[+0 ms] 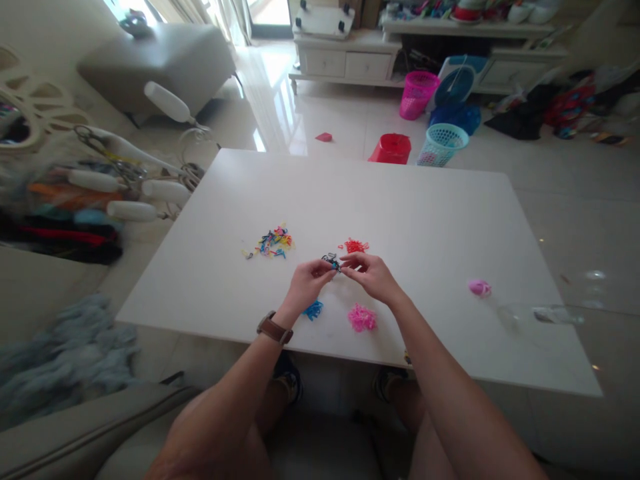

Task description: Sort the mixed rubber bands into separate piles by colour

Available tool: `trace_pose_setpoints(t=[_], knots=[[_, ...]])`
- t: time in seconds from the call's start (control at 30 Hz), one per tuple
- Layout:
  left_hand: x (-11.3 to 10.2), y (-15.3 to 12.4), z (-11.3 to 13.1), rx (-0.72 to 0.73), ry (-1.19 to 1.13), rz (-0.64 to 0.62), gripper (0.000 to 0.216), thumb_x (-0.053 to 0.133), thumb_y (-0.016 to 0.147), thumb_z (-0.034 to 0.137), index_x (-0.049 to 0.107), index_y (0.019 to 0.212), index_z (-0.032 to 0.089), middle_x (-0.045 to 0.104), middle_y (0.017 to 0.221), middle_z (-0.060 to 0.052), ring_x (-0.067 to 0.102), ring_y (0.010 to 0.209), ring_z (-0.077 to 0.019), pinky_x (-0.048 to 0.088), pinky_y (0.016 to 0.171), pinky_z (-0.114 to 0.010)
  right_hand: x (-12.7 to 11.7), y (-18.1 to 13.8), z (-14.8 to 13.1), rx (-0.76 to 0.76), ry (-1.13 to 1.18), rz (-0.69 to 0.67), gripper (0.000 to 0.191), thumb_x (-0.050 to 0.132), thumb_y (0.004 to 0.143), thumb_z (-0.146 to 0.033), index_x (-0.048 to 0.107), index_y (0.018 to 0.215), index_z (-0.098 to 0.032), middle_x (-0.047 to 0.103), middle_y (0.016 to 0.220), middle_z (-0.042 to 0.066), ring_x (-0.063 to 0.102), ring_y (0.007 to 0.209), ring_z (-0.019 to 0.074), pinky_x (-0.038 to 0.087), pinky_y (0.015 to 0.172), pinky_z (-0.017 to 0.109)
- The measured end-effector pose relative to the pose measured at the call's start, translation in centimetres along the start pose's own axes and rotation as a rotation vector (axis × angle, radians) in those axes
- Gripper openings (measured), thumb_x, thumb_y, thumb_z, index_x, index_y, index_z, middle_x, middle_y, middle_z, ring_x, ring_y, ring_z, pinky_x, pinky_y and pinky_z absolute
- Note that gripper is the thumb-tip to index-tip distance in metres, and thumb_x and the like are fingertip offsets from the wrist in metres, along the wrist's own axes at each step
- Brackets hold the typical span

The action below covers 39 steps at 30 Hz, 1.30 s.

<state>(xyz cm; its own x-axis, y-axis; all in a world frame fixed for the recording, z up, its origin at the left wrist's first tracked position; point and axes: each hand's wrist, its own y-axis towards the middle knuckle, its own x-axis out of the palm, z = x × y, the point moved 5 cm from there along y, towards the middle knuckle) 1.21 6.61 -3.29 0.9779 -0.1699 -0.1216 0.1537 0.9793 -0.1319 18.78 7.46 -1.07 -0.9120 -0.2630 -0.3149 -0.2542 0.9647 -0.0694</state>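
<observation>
The left hand [309,283] pinches what looks like a small blue piece [334,266] beside a dark cluster [329,257]; the right hand [371,275] curls close, thumb and finger slightly parted, its hold unclear from here. I can't make out the piece's long axis or direction. Around them, red pile [357,246], blue pile [313,309] and pink pile [363,318] sit apart on the surface [425,220], presumably separated by colour within reach; a mixed heap [274,241] lies leftward.

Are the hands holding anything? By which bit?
The left hand seems to pinch a small blue piece, part unclear; for the right hand, I can't tell.
</observation>
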Motion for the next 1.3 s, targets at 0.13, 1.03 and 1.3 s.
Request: trace_pose_setpoints(t=[0.13, 1.03, 1.3], knots=[[0.1, 0.1, 0.0, 0.015, 0.0, -0.013, 0.019, 0.075, 0.079, 0.035, 0.073, 0.083, 0.017, 0.073, 0.075, -0.005, 0.064, 0.067, -0.0149, 0.049, 0.063, -0.026, 0.9, 0.0, 0.1, 0.009, 0.067, -0.003, 0.017, 0.072, 0.083, -0.034, 0.077, 0.091, -0.019, 0.077, 0.085, 0.005, 0.071, 0.08, 0.0184, 0.054, 0.075, 0.03], [-1.0, 0.8, -1.2, -0.013, -0.044, 0.042, 0.02, 0.073, 0.078, 0.036, 0.073, 0.086, 0.018, 0.072, 0.074, -0.005, 0.065, 0.068, -0.0171, 0.052, 0.068, -0.03, 1.7, 1.2, 1.5, 0.05, 0.156, 0.107, 0.022, 0.073, 0.081, -0.04, 0.074, 0.084, -0.018, 0.073, 0.077, 0.005, 0.068, 0.072, 0.018, 0.057, 0.072, 0.032], [-0.7, 0.7, -1.1, -0.027, -0.061, 0.026, 0.017, 0.074, 0.077, 0.033, 0.072, 0.084, 0.018, 0.072, 0.072, -0.004, 0.065, 0.067, -0.0164, 0.051, 0.065, -0.029, 1.9, 1.2, 1.6, 0.048, 0.135, 0.092, 0.02, 0.073, 0.081, -0.038, 0.075, 0.086, -0.019, 0.075, 0.08, 0.005, 0.069, 0.072, 0.0185, 0.057, 0.072, 0.033]])
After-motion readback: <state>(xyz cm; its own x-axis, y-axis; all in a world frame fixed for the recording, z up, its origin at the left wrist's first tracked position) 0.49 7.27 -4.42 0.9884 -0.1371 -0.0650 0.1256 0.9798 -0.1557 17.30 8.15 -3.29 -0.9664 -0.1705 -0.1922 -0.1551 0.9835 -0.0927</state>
